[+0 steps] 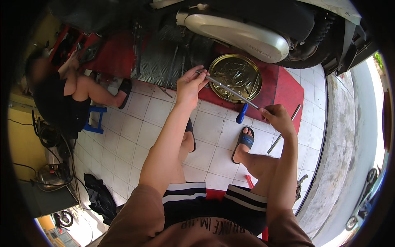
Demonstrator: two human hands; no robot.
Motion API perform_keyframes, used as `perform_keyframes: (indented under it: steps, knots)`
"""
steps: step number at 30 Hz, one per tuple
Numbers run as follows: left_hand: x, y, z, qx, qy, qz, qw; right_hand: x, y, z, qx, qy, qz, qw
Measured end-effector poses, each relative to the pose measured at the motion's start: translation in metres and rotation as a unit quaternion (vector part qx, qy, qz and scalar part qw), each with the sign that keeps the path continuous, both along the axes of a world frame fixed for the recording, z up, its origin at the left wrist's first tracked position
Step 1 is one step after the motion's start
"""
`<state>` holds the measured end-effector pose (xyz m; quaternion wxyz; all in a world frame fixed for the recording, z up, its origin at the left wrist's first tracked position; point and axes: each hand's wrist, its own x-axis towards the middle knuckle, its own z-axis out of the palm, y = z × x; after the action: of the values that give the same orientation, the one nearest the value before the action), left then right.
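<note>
Between my two hands runs a thin grey metal rod [227, 88], slanting down to the right. My left hand [190, 87] pinches its upper end with the fingertips. My right hand [278, 117] is closed round the lower end. Beneath the rod, a round gold-coloured tray [211, 68] holds several small metal parts and some liquid. A screwdriver with a blue handle [242, 114] sticks out over the near edge of the red platform [289, 91], beside the tray. A second metal bar [277, 142] passes behind my right wrist, partly hidden.
A scooter with a silver engine cover [238, 35] stands over the platform's far side. Tools lie on the ridged metal plate [158, 61]. At left, another person in black [57, 96] sits on a blue stool [96, 119]. Black cloth [101, 197] lies on the white tiled floor [135, 142].
</note>
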<state>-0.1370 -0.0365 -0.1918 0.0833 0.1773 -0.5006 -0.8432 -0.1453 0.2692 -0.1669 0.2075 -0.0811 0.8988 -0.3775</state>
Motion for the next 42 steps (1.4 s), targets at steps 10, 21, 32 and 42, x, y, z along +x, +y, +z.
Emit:
perform_keyframes:
  steps: [10, 21, 32, 42]
  knots:
    - [0.009, -0.023, -0.002, 0.035, -0.011, 0.097, 0.995, 0.013, -0.03, -0.007, -0.117, 0.015, 0.078, 0.99]
    - [0.01, -0.006, 0.001, -0.263, 0.028, 0.035, 0.964, 0.081, -0.088, -0.007, -0.111, -0.106, 0.178, 0.972]
    - [-0.037, 0.147, 0.063, -0.458, 0.078, -0.201, 0.863, 0.082, -0.03, 0.012, -0.28, -0.086, 0.039, 0.955]
    - [-0.092, 0.215, 0.076, -0.526, 0.112, -0.226, 0.812, 0.05, 0.024, 0.029, -0.416, -0.146, -0.061, 0.895]
